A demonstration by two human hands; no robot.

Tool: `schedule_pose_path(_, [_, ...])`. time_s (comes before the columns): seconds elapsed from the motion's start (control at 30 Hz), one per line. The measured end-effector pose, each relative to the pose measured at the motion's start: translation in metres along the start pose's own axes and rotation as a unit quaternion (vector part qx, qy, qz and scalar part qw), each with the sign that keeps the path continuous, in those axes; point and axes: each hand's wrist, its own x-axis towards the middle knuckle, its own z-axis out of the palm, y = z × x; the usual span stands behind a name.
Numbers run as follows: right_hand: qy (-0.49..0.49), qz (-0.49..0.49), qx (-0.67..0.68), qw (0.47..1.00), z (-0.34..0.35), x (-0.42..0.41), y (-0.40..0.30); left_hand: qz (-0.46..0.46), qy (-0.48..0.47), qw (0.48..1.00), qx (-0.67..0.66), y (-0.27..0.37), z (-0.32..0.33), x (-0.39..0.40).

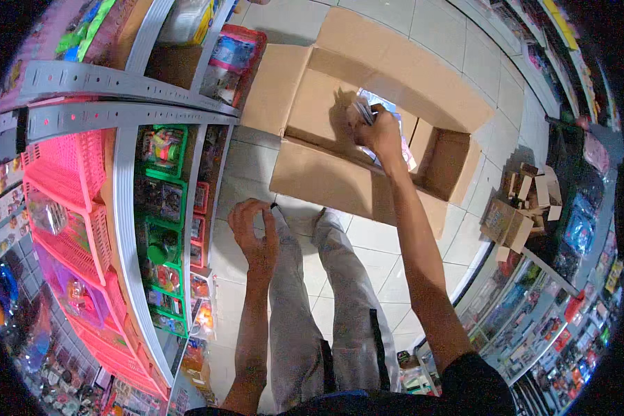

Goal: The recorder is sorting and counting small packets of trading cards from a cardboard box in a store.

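My right hand [378,130] reaches down into a large open cardboard box [317,106] on the tiled floor. Its fingers are closed around a small grey-and-black item [364,111], too blurred to name. Under and beside that hand, flat packs with pale blue and pink print [406,152] lie partly covered. The hand casts a shadow on the box's inner side. My left hand [255,229] hangs in front of my left leg, fingers curled but apart, with nothing in them. It is near the box's lower left corner and does not touch it.
Metal shelving [130,260] on the left carries pink plastic baskets [91,239] and green-rimmed trays [162,200] of small goods. At right, small cardboard boxes [525,208] sit in a pile above a glass display case [504,307]. More stocked shelves [561,57] stand at upper right.
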Motion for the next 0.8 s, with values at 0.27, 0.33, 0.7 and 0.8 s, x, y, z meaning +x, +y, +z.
schedule_pose_path(0.27, [-0.092,0.061,0.155,0.982,-0.008,0.003,-0.012,0.021,-0.011,1.000,-0.020,0.012,-0.013,0.021])
schedule_pose_path(0.33, [-0.130,0.130,0.342,0.922,-0.029,-0.007,-0.029,-0.008,-0.017,0.997,-0.073,0.023,-0.013,0.035])
schedule_pose_path(0.7, [-0.182,-0.174,0.092,0.964,-0.072,-0.084,-0.146,-0.345,-0.273,0.674,-0.594,0.076,0.013,0.093])
schedule_pose_path(0.8, [-0.071,-0.286,0.009,0.955,-0.086,-0.086,-0.152,-0.407,-0.295,0.606,-0.617,0.068,0.012,0.088])
